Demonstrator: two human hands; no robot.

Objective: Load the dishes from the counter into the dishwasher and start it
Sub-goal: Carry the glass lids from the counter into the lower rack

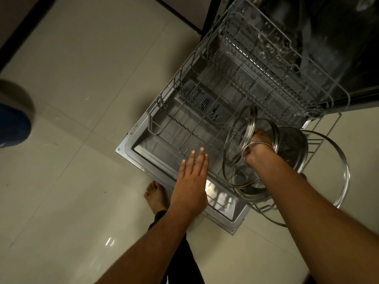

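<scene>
Pale glossy floor tiles (pixel 82 83) fill the left half of the view, with wide open room beside the lowered dishwasher door (pixel 143 158), which lies flat and runs diagonally from lower right toward the dark machine opening at upper right. A bare foot (pixel 155 194) is seen on the tiles just beside the door's near corner. A blurred blue and grey shape is noted at the far left edge — it cannot be identified.

The lower rack (pixel 194 128) is pulled out over the door; its left and middle rows of tines are unoccupied. The upper rack (pixel 266 50) is extended above and behind it.

At the lower rack's right end, several round metal-rimmed glass lids are crowded together. One glass lid (pixel 242 134) stands nearly on edge, its face turned left toward the rack's open rows, its rim held by the right hand (pixel 259 149), whose fingers are curled around it. A large lid (pixel 336 173) overhangs the rack's right edge — well past the door's side. A steel pan (pixel 293 146) is seen just behind the right hand.

The left hand (pixel 190 181) is held flat with fingers straight, grasping nothing, over the rack's near edge.
</scene>
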